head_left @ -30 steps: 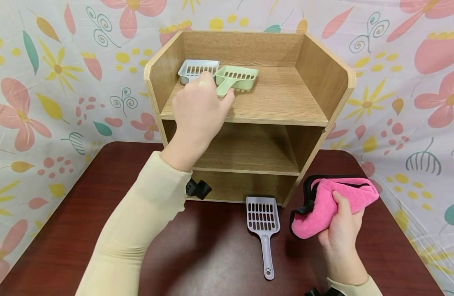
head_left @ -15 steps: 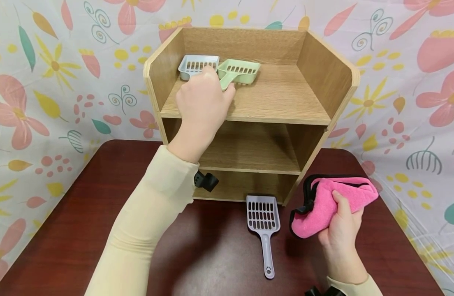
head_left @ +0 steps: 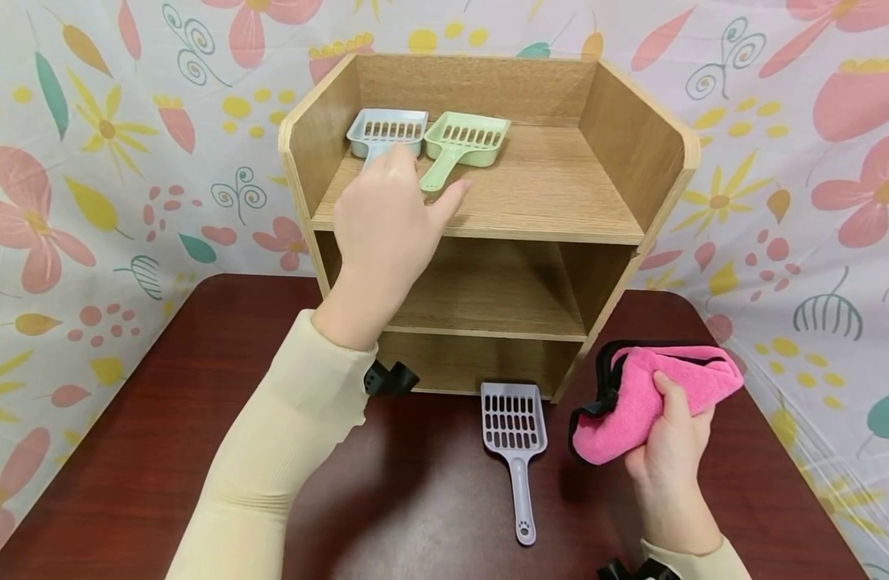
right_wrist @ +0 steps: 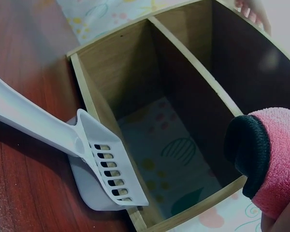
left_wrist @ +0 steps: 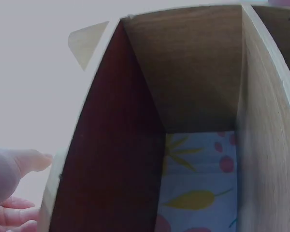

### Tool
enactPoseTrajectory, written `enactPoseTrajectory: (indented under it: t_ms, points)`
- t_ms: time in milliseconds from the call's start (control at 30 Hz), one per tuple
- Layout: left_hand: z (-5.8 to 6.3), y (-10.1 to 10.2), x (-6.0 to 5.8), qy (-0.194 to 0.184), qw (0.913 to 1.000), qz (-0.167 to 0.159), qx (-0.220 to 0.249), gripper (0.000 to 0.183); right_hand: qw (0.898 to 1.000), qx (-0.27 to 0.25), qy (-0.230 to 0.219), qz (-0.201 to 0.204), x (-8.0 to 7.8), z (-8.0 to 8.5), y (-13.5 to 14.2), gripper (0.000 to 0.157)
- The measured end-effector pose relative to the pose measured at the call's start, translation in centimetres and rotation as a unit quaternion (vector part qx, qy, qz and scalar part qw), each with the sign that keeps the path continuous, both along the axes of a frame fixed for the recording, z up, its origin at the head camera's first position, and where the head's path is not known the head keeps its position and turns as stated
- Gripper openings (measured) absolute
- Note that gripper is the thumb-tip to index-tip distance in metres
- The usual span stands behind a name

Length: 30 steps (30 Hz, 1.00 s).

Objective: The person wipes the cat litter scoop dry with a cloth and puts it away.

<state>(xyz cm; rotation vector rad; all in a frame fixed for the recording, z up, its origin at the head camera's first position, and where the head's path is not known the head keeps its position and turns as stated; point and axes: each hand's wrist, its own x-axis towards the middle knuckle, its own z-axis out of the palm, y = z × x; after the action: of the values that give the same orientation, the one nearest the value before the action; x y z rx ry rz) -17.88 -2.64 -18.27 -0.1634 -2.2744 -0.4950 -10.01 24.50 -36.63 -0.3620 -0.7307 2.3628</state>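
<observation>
A light-blue litter scoop (head_left: 388, 129) and a green litter scoop (head_left: 465, 145) lie side by side on the top shelf, handles toward the front. My left hand (head_left: 390, 217) is over that shelf's front left, overlapping the blue scoop's handle, its thumb stretched out beside the green handle's end. In the left wrist view the thumb and fingers of the left hand (left_wrist: 12, 181) stand apart with nothing seen between them. My right hand (head_left: 672, 467) grips a folded pink cloth with black trim (head_left: 651, 399) above the table. A lilac litter scoop (head_left: 517, 451) lies on the table.
The wooden shelf unit (head_left: 531, 185) has raised sides, a back panel and two lower levels. It stands on a dark red-brown table (head_left: 220, 387), before a flower-printed backdrop (head_left: 792, 145). The lilac scoop's head is right at the unit's bottom front edge.
The left hand has let go of the green scoop's handle, its thumb spreading outward. The hand has drawn slightly back and left. The right hand still holds the pink cloth in place.
</observation>
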Motion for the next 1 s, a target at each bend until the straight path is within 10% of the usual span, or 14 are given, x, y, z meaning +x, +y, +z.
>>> enactPoseTrajectory:
  t_ms: [567, 1000]
  points:
    - [-4.5, -0.7, 2.6, 0.183, 0.9723, -0.123, 0.077, 0.029, 0.999, 0.025, -0.037, 0.03, 0.4, 0.4, 0.5, 0.047]
    - [-11.9, -0.3, 2.9, 0.106, 0.9734, -0.171, 0.109, 0.018, 0.99, 0.035, -0.084, 0.104, 0.6, 0.3, 0.4, 0.031]
